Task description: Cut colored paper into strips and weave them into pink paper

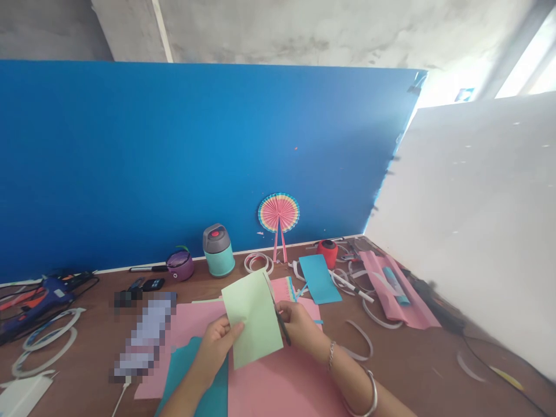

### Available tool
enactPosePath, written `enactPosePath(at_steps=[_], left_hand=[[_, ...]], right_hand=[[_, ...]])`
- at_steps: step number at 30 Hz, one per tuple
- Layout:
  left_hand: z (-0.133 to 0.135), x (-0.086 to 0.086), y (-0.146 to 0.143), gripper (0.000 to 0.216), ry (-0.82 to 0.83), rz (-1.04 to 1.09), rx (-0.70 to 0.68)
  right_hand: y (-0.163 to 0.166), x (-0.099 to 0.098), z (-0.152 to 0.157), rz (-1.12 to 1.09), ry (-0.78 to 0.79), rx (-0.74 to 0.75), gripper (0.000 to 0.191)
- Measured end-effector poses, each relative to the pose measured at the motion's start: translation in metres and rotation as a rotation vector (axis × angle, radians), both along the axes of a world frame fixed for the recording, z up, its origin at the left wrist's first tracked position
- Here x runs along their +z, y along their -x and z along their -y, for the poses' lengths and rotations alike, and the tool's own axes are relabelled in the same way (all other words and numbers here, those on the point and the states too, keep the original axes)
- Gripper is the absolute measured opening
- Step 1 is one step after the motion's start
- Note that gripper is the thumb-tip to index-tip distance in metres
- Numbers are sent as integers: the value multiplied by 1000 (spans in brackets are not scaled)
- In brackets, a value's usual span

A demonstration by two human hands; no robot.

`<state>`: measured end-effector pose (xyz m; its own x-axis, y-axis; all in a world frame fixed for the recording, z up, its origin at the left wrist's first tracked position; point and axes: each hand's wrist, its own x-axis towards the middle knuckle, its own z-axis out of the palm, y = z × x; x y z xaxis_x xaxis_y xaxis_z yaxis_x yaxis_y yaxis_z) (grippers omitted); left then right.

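Note:
My left hand (221,339) pinches the left edge of a light green sheet of paper (254,318), thumb on top. The sheet is held tilted above the desk. At its right edge my right hand (299,327) grips dark-handled scissors (283,327), and their blades lie along that edge; the fingers partly hide the handles. Below the hands are pink sheets (278,388) and a teal sheet (182,362). A folded pink piece with a blue and yellow striped edge (284,286) lies just behind the green sheet.
A pink pleated paper fan (278,213) leans on the blue partition (182,156). Nearby stand a turquoise flask (219,258), a tape roll (259,263), a purple cup (180,265) and a red round object (328,253). A blue glue gun (43,298) is left; a blue sheet (320,279) and paper strips lie right.

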<state>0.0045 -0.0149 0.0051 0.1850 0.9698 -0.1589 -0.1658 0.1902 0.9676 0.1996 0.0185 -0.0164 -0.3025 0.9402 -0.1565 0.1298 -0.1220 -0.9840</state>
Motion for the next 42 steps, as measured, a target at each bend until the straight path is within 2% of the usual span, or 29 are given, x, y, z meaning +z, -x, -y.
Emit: enactPosePath(at_steps=[23, 31, 35, 38, 42], left_hand=[[0, -1, 0, 42, 29, -21, -42], [1, 1, -2, 44, 19, -18, -37], [-1, 0, -2, 44, 10, -3, 33], [-4, -3, 0, 45, 12, -2, 139], [-8, -8, 5, 47, 4, -13, 256]], right_hand=[[0, 5, 0, 29, -17, -27, 13], [-3, -1, -2, 42, -4, -30, 14], [-3, -2, -4, 27, 22, -34, 16], [-4, 8, -4, 31, 63, -45, 20], [-8, 21, -2, -65, 91, 16, 27]])
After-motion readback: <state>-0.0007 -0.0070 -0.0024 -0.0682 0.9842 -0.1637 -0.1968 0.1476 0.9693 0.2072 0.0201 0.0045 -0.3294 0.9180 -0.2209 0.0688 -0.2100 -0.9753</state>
